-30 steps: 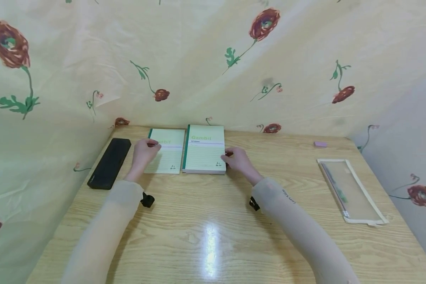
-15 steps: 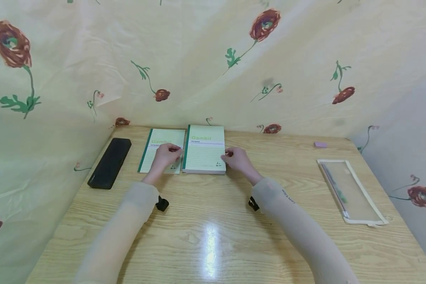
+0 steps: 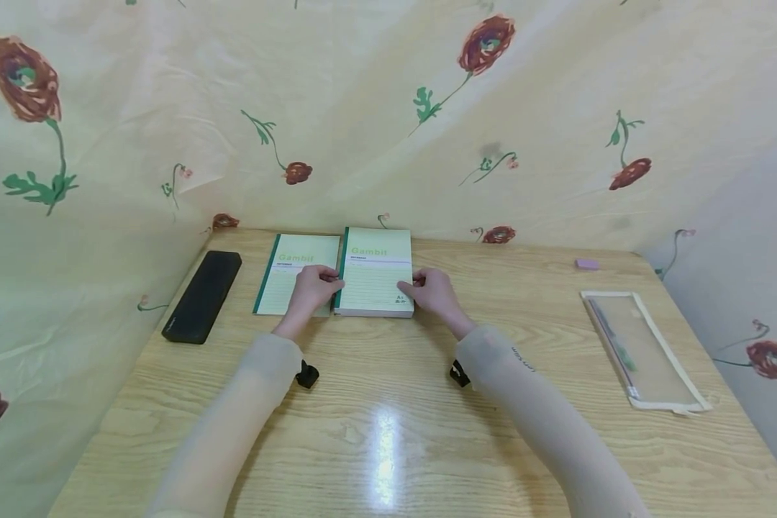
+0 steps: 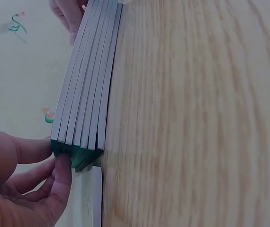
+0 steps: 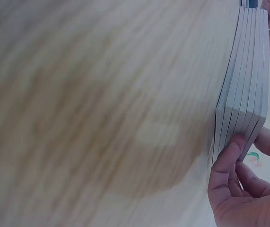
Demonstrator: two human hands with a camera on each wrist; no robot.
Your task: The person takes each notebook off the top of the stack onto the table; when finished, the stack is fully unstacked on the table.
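Bench (image 3: 388,403): light wood grain, glare patch near centre front, floral cloth (image 3: 362,115) hung behind and on both sides.

Stack of notebooks (image 3: 374,271): green-spined, "Gambit" covers, lying flat at back centre of the bench. Wrist views show several thin books squared up on each other, edges roughly flush.

Single notebook (image 3: 294,273): same type, flat on the bench just left of the stack, near-touching its spine side; left hand partly covers its lower right corner.

Clear zip pouch (image 3: 641,349): right side of the bench, well apart from the stack, cream trim, something thin and dark inside, can't tell what.

Black case (image 3: 202,296): long, flat, at left edge of the bench, near the single notebook but not touching.

Left hand (image 3: 314,286): fingers curled against the spine edge of the stack; left wrist view shows thumb and fingertips (image 4: 63,165) pressed on the green spines at the near corner. Gripping, not flat.

Right hand (image 3: 430,289): on the opposite, open-page edge of the stack. Right wrist view shows the fingers (image 5: 227,158) curled along the page edges at the near corner. Also gripping.

So the stack is clamped between both hands, resting on the bench.

Pink eraser-like block (image 3: 586,264): back right, near the cloth, alone.
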